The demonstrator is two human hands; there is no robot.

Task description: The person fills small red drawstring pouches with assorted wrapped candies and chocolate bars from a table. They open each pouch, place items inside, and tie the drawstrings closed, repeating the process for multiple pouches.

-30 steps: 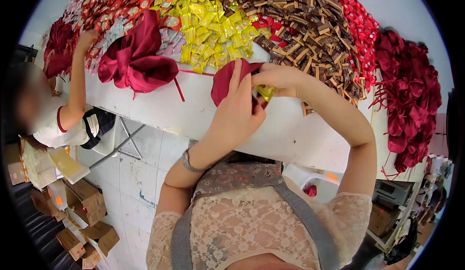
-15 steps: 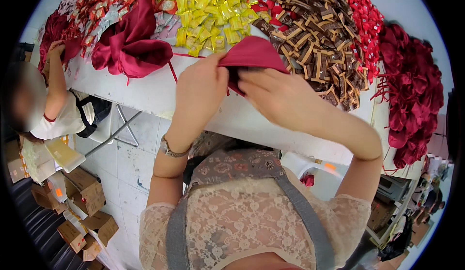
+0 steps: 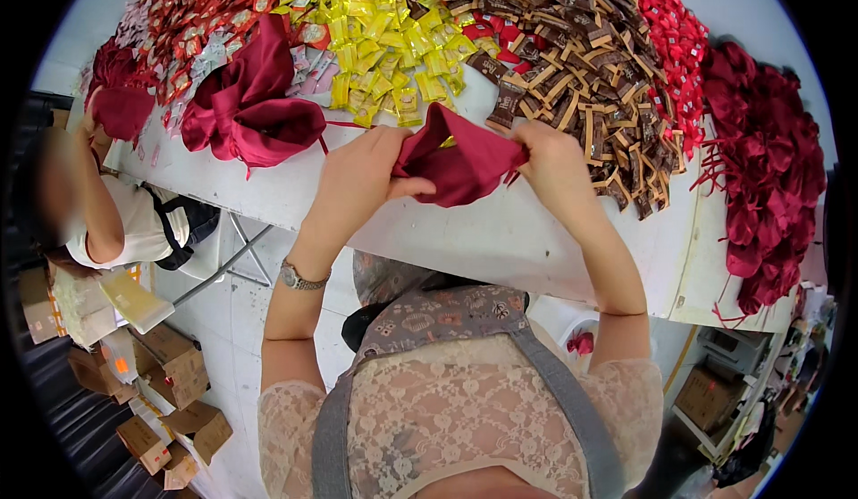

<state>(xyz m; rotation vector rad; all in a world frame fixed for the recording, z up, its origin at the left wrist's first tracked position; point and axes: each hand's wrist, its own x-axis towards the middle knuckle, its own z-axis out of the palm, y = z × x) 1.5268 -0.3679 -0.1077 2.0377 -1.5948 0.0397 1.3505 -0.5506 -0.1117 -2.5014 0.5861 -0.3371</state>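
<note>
Taking twelve o'clock as the top of the view, with the burgundy satin pouch at the dial's centre, the left hand sits at nine o'clock and the right hand at three. Neither is nearer, since both touch the cloth. The pouch is held up in front of the person, over the near part of the white worktop, its longer axis running roughly from nine to three.

Each grip is closed on the pouch: the left thumb lies over the rim at about eight o'clock, its fingers mostly hidden behind, while the right hand pinches the corner at three, where thin dark-red cord ends poke out.

The pouch is soft, with a slight sheen. Its mouth gapes, a peak of fabric rises near twelve o'clock, and a yellow wrapper shows inside.

Yellow foil packets spread at eleven o'clock, brown packets between one and two, a gathered burgundy bag between nine and ten, and a heap of burgundy pouches at three, well apart.
</note>
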